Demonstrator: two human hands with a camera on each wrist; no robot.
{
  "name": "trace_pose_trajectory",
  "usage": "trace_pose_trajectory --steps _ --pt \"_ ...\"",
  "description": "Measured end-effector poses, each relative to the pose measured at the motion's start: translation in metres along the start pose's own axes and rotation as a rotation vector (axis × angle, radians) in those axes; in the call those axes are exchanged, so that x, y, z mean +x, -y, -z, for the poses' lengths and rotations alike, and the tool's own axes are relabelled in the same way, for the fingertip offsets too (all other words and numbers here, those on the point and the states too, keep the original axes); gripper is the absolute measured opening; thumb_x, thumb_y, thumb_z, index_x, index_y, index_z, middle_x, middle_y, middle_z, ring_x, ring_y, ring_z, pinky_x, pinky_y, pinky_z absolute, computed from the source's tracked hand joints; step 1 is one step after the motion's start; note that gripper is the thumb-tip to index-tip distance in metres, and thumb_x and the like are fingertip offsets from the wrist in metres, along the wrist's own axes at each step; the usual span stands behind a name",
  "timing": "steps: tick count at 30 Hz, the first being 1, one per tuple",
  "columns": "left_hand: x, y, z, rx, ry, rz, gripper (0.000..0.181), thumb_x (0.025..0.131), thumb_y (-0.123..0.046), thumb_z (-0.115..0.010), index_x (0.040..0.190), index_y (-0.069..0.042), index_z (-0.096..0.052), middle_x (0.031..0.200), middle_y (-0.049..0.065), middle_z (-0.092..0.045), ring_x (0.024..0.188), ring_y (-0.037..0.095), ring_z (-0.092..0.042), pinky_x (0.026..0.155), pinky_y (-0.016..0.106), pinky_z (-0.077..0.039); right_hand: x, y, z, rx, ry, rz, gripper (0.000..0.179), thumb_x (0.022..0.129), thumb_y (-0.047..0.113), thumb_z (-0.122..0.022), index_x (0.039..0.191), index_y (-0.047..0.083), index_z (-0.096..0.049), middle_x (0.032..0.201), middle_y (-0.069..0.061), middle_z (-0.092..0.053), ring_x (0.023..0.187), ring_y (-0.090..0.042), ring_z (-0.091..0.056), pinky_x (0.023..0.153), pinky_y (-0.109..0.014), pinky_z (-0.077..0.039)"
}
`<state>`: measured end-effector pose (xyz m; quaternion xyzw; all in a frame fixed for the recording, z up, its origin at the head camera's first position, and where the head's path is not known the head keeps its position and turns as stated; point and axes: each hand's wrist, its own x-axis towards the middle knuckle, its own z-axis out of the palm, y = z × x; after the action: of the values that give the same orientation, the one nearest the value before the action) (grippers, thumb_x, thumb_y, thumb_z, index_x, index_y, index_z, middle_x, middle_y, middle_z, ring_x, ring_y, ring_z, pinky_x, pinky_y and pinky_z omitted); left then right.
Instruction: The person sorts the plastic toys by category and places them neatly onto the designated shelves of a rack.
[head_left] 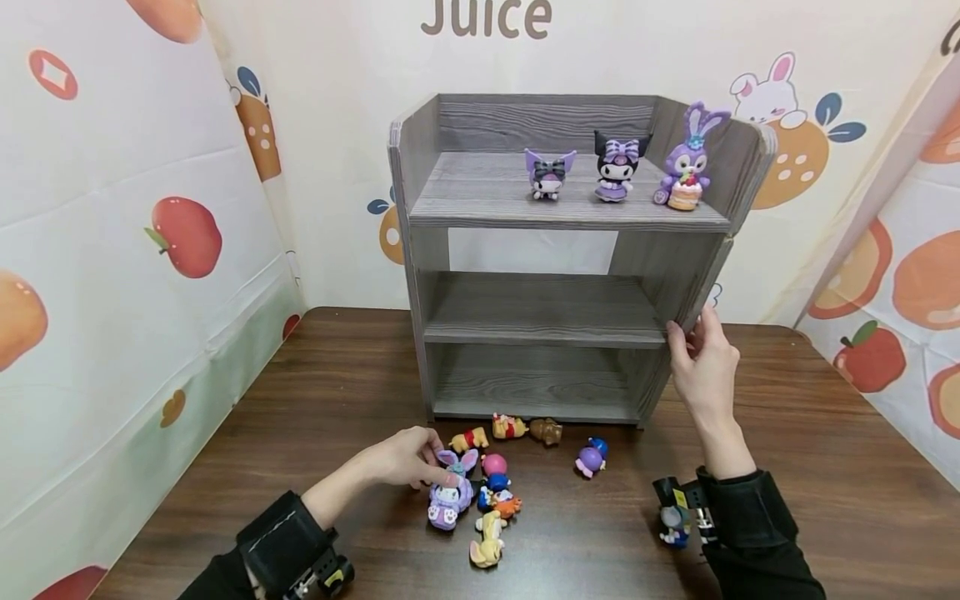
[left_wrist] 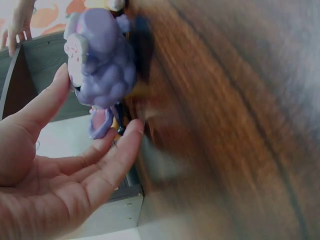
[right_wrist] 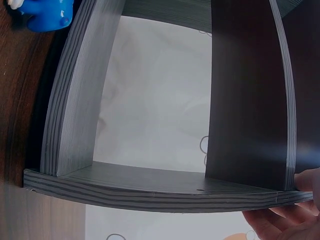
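My left hand (head_left: 408,458) holds a purple bunny figurine (head_left: 444,504) low over the table's front. In the left wrist view, the thumb lies against the pale face of the figurine (left_wrist: 102,60) and the fingers reach round by its ears. The grey wooden shelf (head_left: 547,308) stands at the back of the table. At its right side panel, my right hand (head_left: 703,367) grips the edge, thumb in front. Fingers of that hand (right_wrist: 287,222) show below the panel in the right wrist view. Three figurines stand on the top board, including a purple rabbit with a cake (head_left: 684,171).
Several small figurines lie before the shelf, among them a yellow one (head_left: 487,540), a red-and-yellow bear (head_left: 508,427) and a brown one (head_left: 546,431). A purple-and-blue figurine (head_left: 591,458) lies apart to their right. Another blue-and-grey figurine (head_left: 673,525) is beside the right wrist camera.
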<state>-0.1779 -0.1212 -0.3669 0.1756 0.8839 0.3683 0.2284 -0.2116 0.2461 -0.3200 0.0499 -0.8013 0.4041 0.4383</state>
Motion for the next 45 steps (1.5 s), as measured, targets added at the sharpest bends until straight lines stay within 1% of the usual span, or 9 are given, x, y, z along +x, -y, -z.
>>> trace_pose_trajectory --steps 6,9,12,19,23,30,35,41,45 --pt "-0.003 0.0 -0.003 -0.041 -0.043 -0.036 0.034 0.074 -0.014 -0.08 0.093 0.0 -0.055 0.073 0.003 -0.059 0.056 0.015 -0.058 0.053 0.028 -0.049 0.001 -0.001 0.0 -0.022 0.012 0.0 0.034 0.091 0.0 -0.054 0.124 -0.006 -0.051 0.105 -0.03 -0.065 0.089 -0.039 -0.063 0.066 0.002 -0.037" --pt "-0.004 0.0 -0.006 -0.022 -0.092 -0.093 0.036 0.071 -0.014 -0.082 0.091 0.001 -0.057 0.074 0.003 -0.059 0.057 0.012 -0.056 0.052 0.024 -0.046 0.001 -0.002 0.0 -0.024 0.017 0.001 0.035 0.091 0.0 -0.054 0.125 -0.006 -0.051 0.104 -0.031 -0.065 0.088 -0.043 -0.062 0.065 0.002 -0.037" --pt "-0.006 0.0 -0.007 0.03 -0.164 -0.164 0.038 0.068 -0.014 -0.084 0.09 0.001 -0.058 0.075 0.004 -0.059 0.059 0.008 -0.051 0.052 0.021 -0.043 0.001 -0.001 0.0 -0.027 0.018 0.002 0.034 0.091 0.0 -0.054 0.125 -0.006 -0.051 0.103 -0.031 -0.065 0.088 -0.035 -0.064 0.065 0.002 -0.037" --pt "-0.008 -0.003 -0.015 0.115 -0.38 -0.273 0.043 0.065 -0.013 -0.086 0.093 0.0 -0.056 0.063 0.001 -0.05 0.054 0.003 -0.041 0.048 0.02 -0.036 0.0 -0.001 0.001 -0.011 0.014 -0.004 0.034 0.091 0.001 -0.054 0.124 -0.006 -0.052 0.102 -0.032 -0.065 0.079 0.028 -0.046 0.065 0.003 -0.037" --pt "-0.008 -0.002 -0.022 0.078 -0.472 -0.323 0.042 0.065 -0.007 -0.085 0.093 -0.002 -0.054 0.068 0.002 -0.051 0.061 0.006 -0.045 0.051 0.017 -0.043 0.0 -0.002 0.0 -0.009 0.017 -0.001 0.034 0.091 0.001 -0.054 0.125 -0.005 -0.051 0.102 -0.032 -0.064 0.08 0.027 -0.046 0.065 0.002 -0.037" --pt "-0.011 0.001 -0.028 0.083 -0.516 -0.406 0.045 0.065 -0.002 -0.083 0.093 -0.003 -0.047 0.089 0.007 -0.055 0.083 0.02 -0.055 0.062 0.02 -0.053 0.0 -0.004 0.0 -0.032 0.021 0.009 0.037 0.092 0.002 -0.053 0.128 -0.003 -0.051 0.103 -0.031 -0.065 0.087 -0.032 -0.064 0.064 0.002 -0.037" --pt "-0.014 0.004 -0.025 0.134 -0.516 -0.391 0.047 0.063 -0.006 -0.085 0.094 -0.004 -0.05 0.086 0.004 -0.053 0.069 0.011 -0.05 0.058 0.02 -0.046 0.0 -0.005 0.0 -0.03 0.014 0.005 0.036 0.092 0.003 -0.054 0.128 -0.002 -0.052 0.103 -0.03 -0.065 0.085 0.006 -0.06 0.065 0.002 -0.038" --pt "-0.016 0.007 -0.022 0.242 -0.491 -0.376 0.039 0.065 -0.017 -0.085 0.092 -0.003 -0.061 0.086 -0.001 -0.055 0.08 0.011 -0.053 0.071 0.027 -0.048 0.0 -0.004 0.0 -0.034 0.013 0.013 0.036 0.092 0.002 -0.054 0.127 -0.003 -0.051 0.102 -0.03 -0.065 0.086 -0.026 -0.066 0.065 0.002 -0.037" --pt "-0.016 0.006 -0.02 0.268 -0.466 -0.368 0.038 0.067 -0.016 -0.085 0.092 -0.001 -0.062 0.087 0.001 -0.056 0.08 0.014 -0.055 0.071 0.027 -0.049 0.0 -0.004 -0.001 -0.018 0.011 0.01 0.035 0.091 0.002 -0.054 0.126 -0.004 -0.052 0.101 -0.031 -0.065 0.083 0.013 -0.058 0.065 0.002 -0.037"
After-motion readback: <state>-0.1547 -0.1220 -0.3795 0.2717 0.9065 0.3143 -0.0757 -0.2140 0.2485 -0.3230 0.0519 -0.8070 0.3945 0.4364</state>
